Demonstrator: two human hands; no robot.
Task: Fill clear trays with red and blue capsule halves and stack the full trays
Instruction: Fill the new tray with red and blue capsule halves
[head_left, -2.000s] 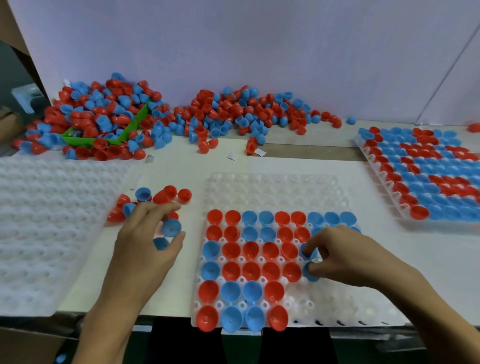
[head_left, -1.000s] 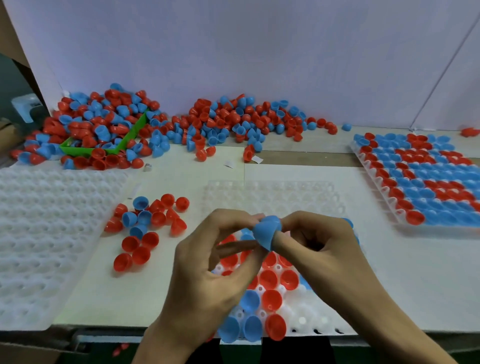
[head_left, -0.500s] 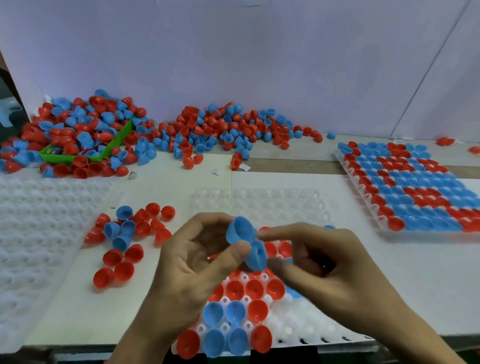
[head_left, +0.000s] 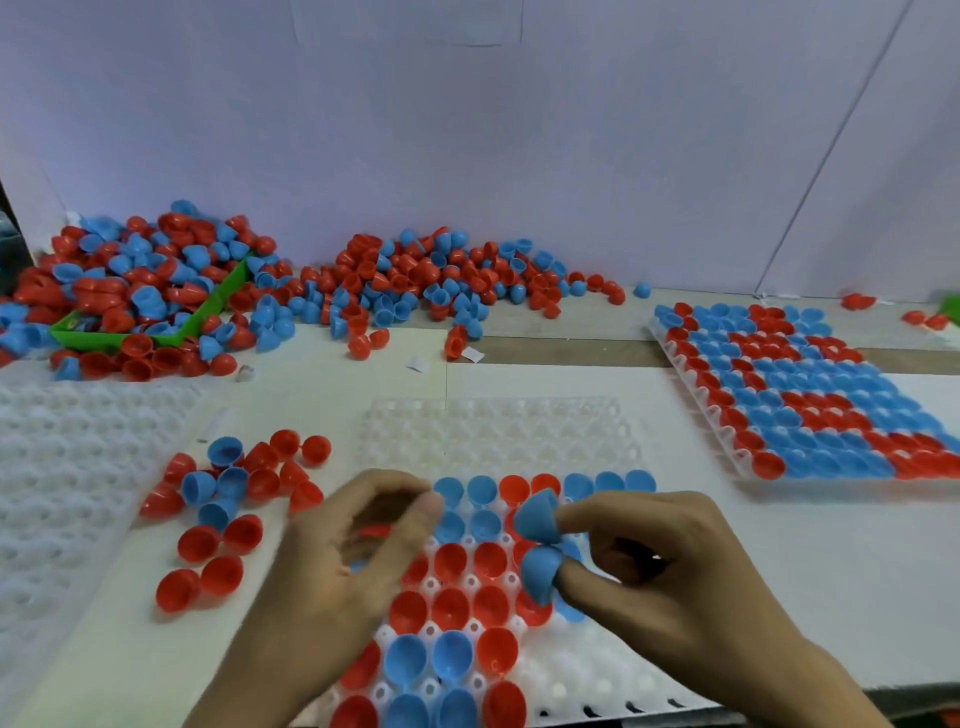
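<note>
Head view, looking down on a white table (head_left: 597, 395).

Right hand (head_left: 670, 582) hovering above the near middle tray (head_left: 493, 431), carrying two blue capsule halves (head_left: 539, 540) on its fingertips: upper half capping one fingertip, lower half capping another just beneath it, the two halves touching. Remaining right fingers curling loosely toward the palm.

Left hand (head_left: 358, 561) hovering beside it, over the left part of the same tray, blurred; thumb and fingers curling toward each other with a gap between them. Cannot tell whether anything is being pinched there; a red patch showing inside the curl could belong to the tray underneath.

Middle tray lying flat, near rows holding red and blue halves open side up, far rows and near right corner showing bare clear cups.

Small loose cluster of red and blue halves (head_left: 234, 499) lying on the table just left of that tray, between it and a stack of unfilled clear trays (head_left: 67, 478) at the left edge.

Full tray (head_left: 805, 405) sitting at the right, well apart from the hands, packed with red and blue halves.

Big heap of loose halves (head_left: 426, 280) lying along the back wall (head_left: 467, 130), spilling leftward over a green bin (head_left: 208, 317) brimming with more of the same. A few stray red halves (head_left: 857, 300) lying at the far right.
</note>
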